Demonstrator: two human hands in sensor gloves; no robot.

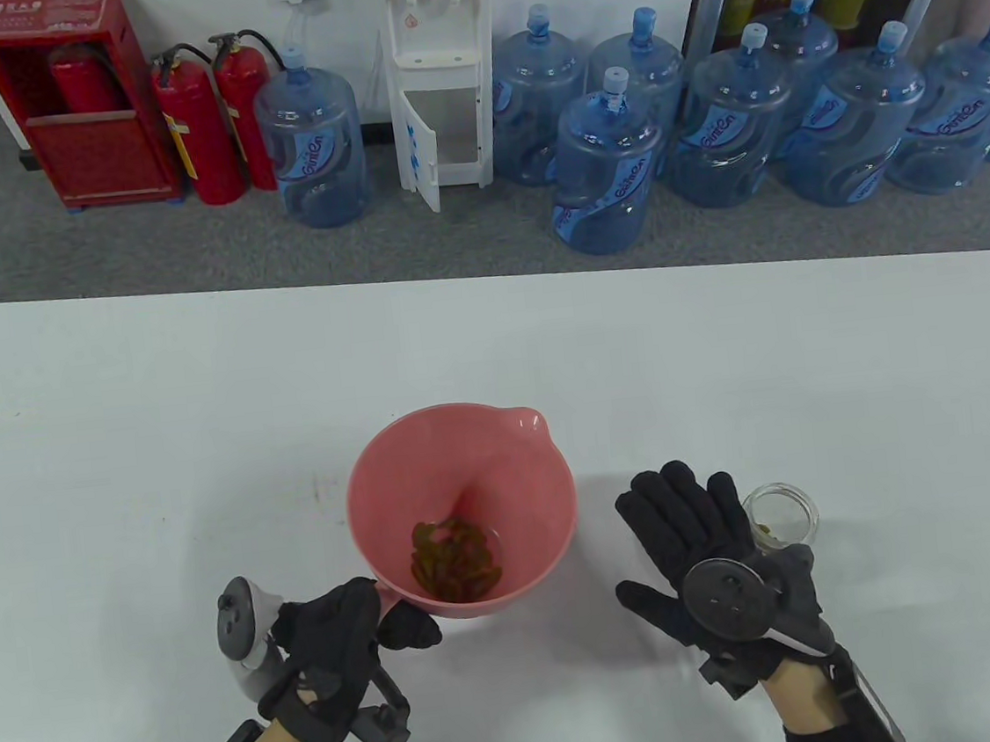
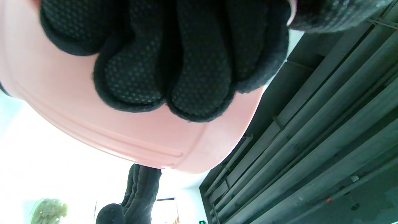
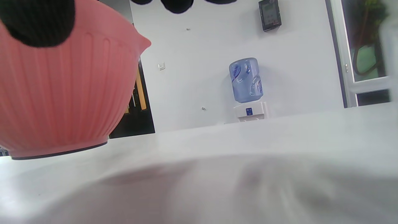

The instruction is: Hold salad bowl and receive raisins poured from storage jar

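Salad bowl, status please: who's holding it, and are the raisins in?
Left hand grips salad bowl at near rim. Right hand open, flat, holding nothing. Raisins in bowl; storage jar upright behind right hand. Nothing in the way.

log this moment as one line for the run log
left hand: grips salad bowl rim | raisins: in bowl | right hand: open, flat, beside storage jar | jar: upright on table

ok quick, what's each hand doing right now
Left hand: grips the near rim of the pink salad bowl, which holds raisins.
Right hand: open, fingers spread, holding nothing; the glass storage jar stands beside it.
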